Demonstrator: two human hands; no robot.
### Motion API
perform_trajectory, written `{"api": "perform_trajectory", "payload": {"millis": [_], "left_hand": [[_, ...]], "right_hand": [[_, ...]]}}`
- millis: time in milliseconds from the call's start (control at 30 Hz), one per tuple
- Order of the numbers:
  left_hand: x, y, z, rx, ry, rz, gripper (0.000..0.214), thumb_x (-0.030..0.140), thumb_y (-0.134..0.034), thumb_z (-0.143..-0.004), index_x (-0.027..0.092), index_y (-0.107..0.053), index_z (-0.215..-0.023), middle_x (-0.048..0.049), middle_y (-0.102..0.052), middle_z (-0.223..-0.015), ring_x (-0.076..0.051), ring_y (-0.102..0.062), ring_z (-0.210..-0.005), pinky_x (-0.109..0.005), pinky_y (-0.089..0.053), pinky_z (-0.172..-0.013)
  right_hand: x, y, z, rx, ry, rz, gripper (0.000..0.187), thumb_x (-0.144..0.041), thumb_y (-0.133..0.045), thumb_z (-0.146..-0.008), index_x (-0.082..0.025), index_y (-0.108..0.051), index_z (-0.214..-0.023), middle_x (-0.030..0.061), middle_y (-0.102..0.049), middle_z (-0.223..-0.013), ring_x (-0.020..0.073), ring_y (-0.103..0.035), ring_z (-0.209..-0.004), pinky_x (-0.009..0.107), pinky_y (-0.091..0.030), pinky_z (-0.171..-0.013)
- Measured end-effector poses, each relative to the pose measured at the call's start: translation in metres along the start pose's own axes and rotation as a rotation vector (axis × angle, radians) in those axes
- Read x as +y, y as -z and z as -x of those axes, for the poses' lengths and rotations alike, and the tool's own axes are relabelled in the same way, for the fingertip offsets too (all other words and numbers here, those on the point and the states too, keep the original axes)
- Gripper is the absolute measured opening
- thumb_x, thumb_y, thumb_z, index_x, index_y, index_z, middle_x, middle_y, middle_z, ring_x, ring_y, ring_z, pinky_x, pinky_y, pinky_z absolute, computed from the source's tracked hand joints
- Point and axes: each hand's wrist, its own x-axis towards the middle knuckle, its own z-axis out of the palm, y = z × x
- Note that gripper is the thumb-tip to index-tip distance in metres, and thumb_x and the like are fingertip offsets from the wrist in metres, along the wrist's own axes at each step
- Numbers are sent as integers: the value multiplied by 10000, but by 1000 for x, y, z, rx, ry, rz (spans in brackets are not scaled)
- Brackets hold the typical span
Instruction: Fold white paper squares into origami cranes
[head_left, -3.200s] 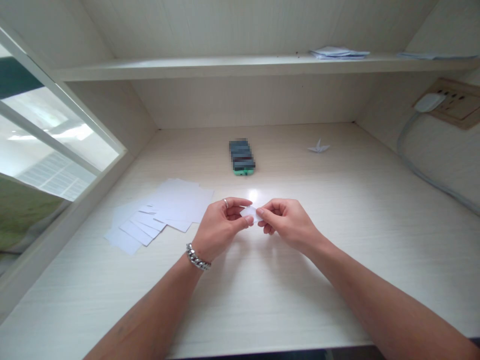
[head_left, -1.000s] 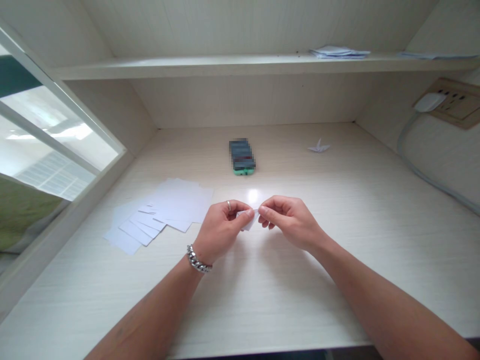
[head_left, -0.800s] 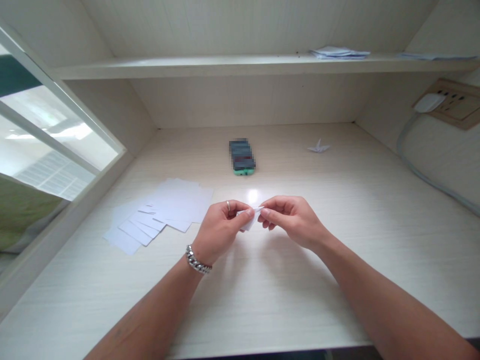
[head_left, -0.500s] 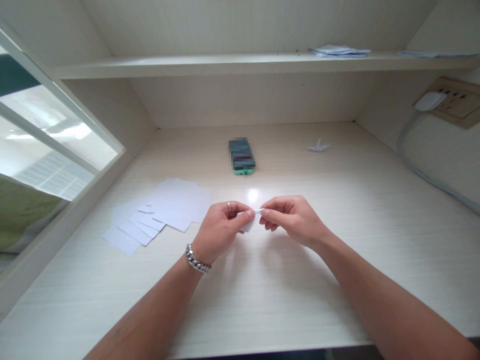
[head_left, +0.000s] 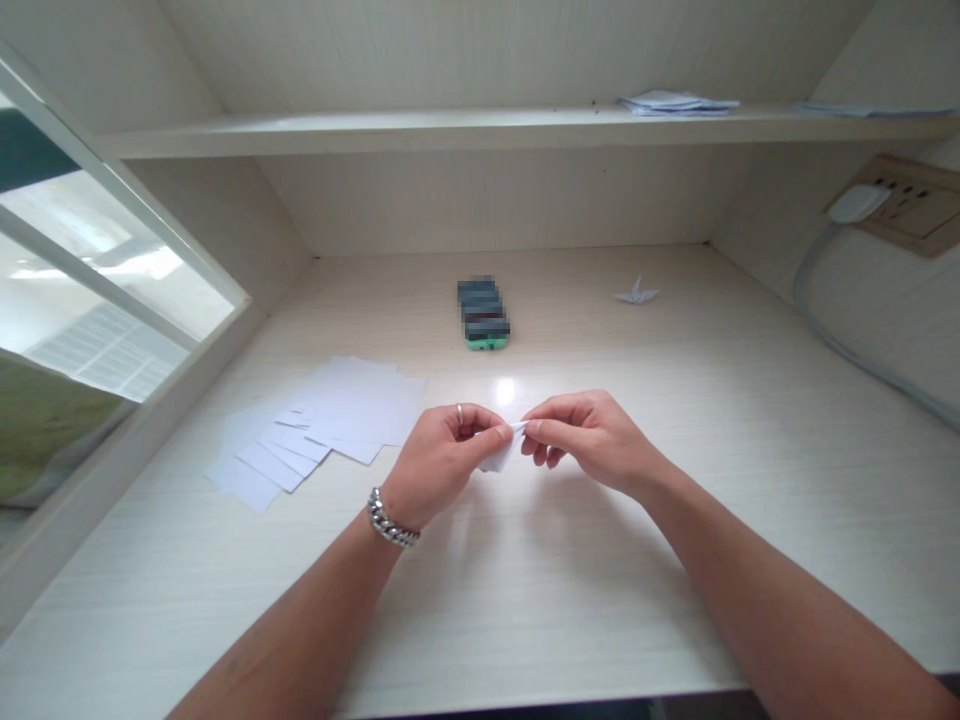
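A small folded piece of white paper [head_left: 504, 452] hangs just above the pale wooden desk [head_left: 525, 580]. My left hand [head_left: 439, 462], with a ring and a silver chain bracelet, pinches its left side. My right hand [head_left: 592, 438] pinches its upper right tip between thumb and forefinger. Both hands are closed on the paper, fingertips almost touching.
Several loose white paper squares [head_left: 322, 425] lie spread to the left. A phone [head_left: 482, 314] lies at the back centre, a finished white paper crane [head_left: 637, 293] at the back right. A shelf [head_left: 487, 128] above carries papers. A wall socket with plug [head_left: 885, 206] and cable is right.
The folded paper has been worked between my fingers: first held flat, it now hangs angled down with a point at the top. My right hand has shifted slightly right.
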Motion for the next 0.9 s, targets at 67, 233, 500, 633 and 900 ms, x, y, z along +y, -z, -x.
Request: {"api": "perform_trajectory", "payload": {"millis": [67, 233, 500, 633, 900], "left_hand": [[-1, 0, 0, 3, 9, -13, 180, 285, -702, -742, 128, -680, -657, -9, -606, -602, -100, -496, -559, -233, -382, -531], [-1, 0, 0, 4, -3, -67, 199, 316, -692, -754, 147, -687, -648, -7, -622, -608, -105, -496, -560, -235, -394, -543], [3, -1, 2, 5, -87, -126, 217, 316, -670, -777, 152, -667, -635, -8, -616, -609, -111, -506, -560, -238, -420, -548], [-1, 0, 2, 25, -112, -167, 204, 314, -669, -781, 153, -672, -656, -14, -640, -644, -110, -521, -576, -236, -428, -565], [-3, 0, 1, 20, -153, -242, 221, 338, -657, -798, 153, -685, -679, -34, -671, -668, -124, -545, -581, -240, -426, -548]], "right_hand": [[0, 0, 0, 10, 7, 22, 178, -279, -621, -828, -156, -743, -789, 38, -695, -690, 136, -630, -591, 260, -504, -565], [2, -1, 0, 2, 5, 28, 154, -261, -627, -817, -159, -735, -780, 33, -689, -679, 137, -626, -592, 259, -498, -564], [-3, 0, -1, -44, -79, -111, 166, -277, -609, -815, -153, -705, -761, 41, -688, -710, 137, -630, -621, 253, -502, -572], [-4, -3, 0, -8, -57, -99, 192, -306, -573, -846, -164, -668, -759, 37, -673, -727, 145, -622, -649, 261, -499, -572], [4, -8, -1, 33, 89, 58, 203, -317, -597, -859, -168, -599, -722, -1, -584, -630, 119, -539, -567, 260, -445, -555]]}}
